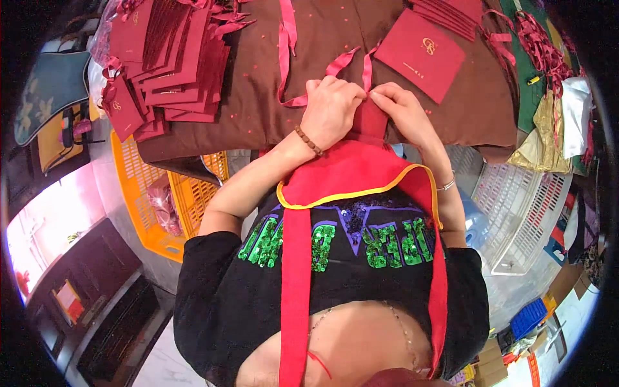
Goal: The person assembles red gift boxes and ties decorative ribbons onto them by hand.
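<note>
Pinching red ribbon (pixel 367 71), left hand (pixel 331 111) and right hand (pixel 407 113) curl nearly closed; the left's fingertips are hidden.

An orange crate (pixel 131 173) and white crate (pixel 530 205) stand apart.

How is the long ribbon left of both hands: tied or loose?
Loose where visible: the ribbon trails across brown cloth, no knot showing. Behind the left hand, cannot tell.
</note>
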A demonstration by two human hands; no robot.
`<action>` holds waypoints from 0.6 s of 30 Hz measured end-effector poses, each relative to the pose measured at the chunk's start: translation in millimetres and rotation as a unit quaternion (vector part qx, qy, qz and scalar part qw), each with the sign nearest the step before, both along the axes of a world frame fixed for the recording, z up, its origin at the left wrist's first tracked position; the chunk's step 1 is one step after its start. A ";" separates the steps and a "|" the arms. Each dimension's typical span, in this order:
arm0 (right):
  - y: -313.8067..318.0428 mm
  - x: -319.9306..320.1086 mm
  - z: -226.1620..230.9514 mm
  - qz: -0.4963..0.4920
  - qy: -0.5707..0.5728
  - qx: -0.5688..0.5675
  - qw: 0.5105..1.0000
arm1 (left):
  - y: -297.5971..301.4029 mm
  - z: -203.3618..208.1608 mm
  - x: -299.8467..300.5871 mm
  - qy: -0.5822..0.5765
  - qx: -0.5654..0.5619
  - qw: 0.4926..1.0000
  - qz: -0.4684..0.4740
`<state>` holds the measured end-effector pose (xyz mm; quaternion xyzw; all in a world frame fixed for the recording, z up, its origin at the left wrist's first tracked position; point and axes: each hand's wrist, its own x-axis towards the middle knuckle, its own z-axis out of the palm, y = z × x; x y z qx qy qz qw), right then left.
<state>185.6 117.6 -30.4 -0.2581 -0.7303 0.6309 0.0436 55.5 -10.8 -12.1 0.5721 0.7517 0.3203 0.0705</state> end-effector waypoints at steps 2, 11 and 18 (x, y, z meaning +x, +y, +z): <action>-0.5 0.7 -0.2 0.001 0.003 -0.004 1.000 | 1.5 -0.6 0.4 0.008 0.001 1.000 -0.002; -8.1 2.9 0.4 -0.016 0.003 0.053 0.998 | 6.5 4.2 -1.3 0.017 -0.042 0.998 -0.031; -12.9 7.0 -1.1 -0.006 0.046 0.113 0.993 | 14.0 10.3 -8.9 -0.162 -0.078 0.983 -0.024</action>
